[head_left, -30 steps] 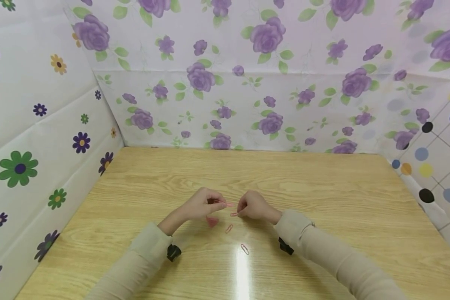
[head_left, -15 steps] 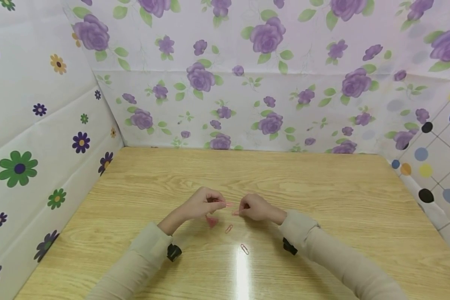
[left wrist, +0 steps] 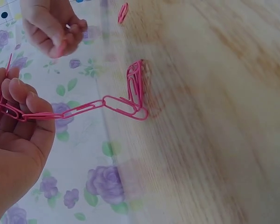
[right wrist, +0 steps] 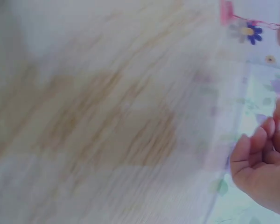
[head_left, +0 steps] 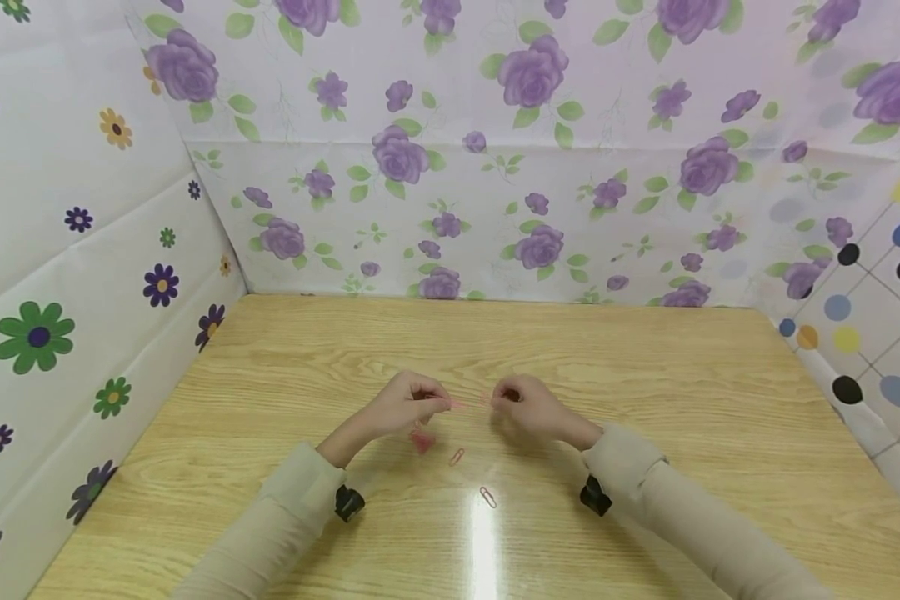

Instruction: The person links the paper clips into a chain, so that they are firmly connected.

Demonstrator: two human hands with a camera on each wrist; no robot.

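Observation:
My left hand (head_left: 412, 400) pinches a chain of linked pink paper clips (left wrist: 84, 109). One clip end (left wrist: 9, 64) sticks up past its fingertips, while the chain's other end runs down to a small bunch of linked clips (head_left: 422, 440) low over the wood. Facing it, my right hand (head_left: 534, 407) pinches a single pink paper clip (head_left: 485, 398) between thumb and index finger. A short gap separates the two hands. In the right wrist view the right fingers (right wrist: 259, 142) hide most of that clip.
Two loose pink paper clips, a nearer one (head_left: 488, 497) and a farther one (head_left: 457, 457), lie on the wooden table (head_left: 607, 350). Flower-patterned sheets (head_left: 450, 192) close off the back and left, and a dotted sheet (head_left: 862, 358) the right.
My right hand has lifted its paper clip off the table and moved up and to the right, level with the left hand. The left hand has barely moved.

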